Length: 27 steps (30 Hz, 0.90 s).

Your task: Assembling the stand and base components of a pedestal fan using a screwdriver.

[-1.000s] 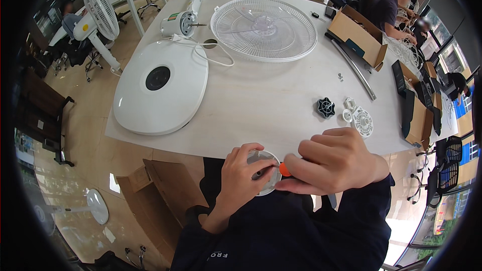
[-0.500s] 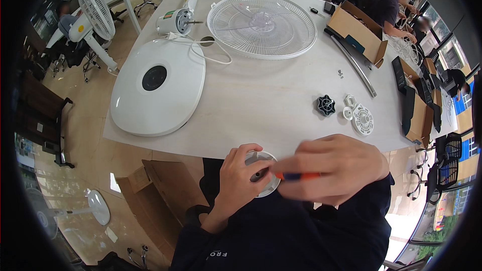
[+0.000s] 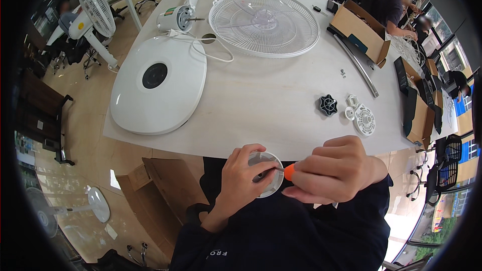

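Pale bench (image 3: 241, 105) lies beyond the cup (image 3: 274, 186). On the cup's left, the left hand's (image 3: 240, 176) grip is closed round it, best kept firm; on its right, the right hand's (image 3: 334, 171) curls tight on the screwdriver (image 3: 289, 172), best held straight.

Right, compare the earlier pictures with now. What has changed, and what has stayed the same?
The right hand has turned, its fingers drawing rightward and curling round the orange-handled screwdriver: half a second ago more handle showed; now mainly its orange front end does. Nothing was grasped or released. The left hand still holds the round white housing; the fan base, motor unit and grille lie unmoved.
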Available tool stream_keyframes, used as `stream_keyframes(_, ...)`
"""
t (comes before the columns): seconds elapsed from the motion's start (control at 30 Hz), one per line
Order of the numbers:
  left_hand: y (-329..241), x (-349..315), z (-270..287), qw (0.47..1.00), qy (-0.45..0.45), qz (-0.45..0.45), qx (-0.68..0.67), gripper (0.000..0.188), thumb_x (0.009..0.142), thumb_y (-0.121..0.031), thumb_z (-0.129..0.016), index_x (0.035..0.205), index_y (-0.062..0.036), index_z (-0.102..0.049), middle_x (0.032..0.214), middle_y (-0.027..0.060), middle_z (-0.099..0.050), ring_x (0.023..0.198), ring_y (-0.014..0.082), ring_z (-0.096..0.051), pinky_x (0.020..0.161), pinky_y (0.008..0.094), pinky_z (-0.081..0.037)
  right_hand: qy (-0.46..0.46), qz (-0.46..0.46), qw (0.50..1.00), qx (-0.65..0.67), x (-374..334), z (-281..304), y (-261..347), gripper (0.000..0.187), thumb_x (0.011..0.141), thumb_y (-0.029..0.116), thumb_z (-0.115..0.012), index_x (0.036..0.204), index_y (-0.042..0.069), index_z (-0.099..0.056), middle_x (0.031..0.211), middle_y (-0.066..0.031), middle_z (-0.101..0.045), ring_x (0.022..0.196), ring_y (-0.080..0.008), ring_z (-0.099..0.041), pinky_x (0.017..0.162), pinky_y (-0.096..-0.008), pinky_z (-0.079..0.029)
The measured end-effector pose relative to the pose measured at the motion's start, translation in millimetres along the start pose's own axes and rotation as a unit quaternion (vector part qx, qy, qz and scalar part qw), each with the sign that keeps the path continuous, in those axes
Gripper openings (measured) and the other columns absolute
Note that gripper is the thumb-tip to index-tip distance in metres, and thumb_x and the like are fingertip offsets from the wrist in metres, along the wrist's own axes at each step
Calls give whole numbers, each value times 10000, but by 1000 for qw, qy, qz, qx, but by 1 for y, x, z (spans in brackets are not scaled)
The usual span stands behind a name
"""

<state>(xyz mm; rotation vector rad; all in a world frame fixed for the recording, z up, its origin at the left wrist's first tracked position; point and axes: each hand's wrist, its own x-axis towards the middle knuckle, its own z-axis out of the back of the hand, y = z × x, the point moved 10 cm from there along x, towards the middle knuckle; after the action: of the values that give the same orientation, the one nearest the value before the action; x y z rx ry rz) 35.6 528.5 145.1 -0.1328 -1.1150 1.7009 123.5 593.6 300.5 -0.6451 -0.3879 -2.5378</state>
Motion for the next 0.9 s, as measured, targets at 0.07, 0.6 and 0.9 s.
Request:
stream_keyframes(0.07,-2,0,-1,1000,2,-7,4,210,752,-158,-859,958,-192,-842,1182,24,-665,965,253,-652,807,376,-563,31,-39,998,42,2,-6,-7,264,843,198,-854,1047,97,-721,979,-58,-752,610,-123,-601,454,-224,-429)
stream_keyframes(0.6,3,-2,5,1000,-5,9,-5,212,751,-158,-857,960,-195,-844,1181,27,-668,955,254,-655,805,372,-568,-27,7,994,106,7,3,-5,363,780,320,-923,885,85,-667,730,1,-618,496,-116,-510,412,-249,-359)
stream_keyframes(0.9,1,-1,3,1000,4,5,1,206,765,-154,-853,967,-188,-837,1183,31,-658,948,258,-648,796,374,-566,24,-53,986,154,3,-2,-16,337,840,241,-852,1092,93,-685,969,-44,-647,666,-152,-602,464,-270,-430)
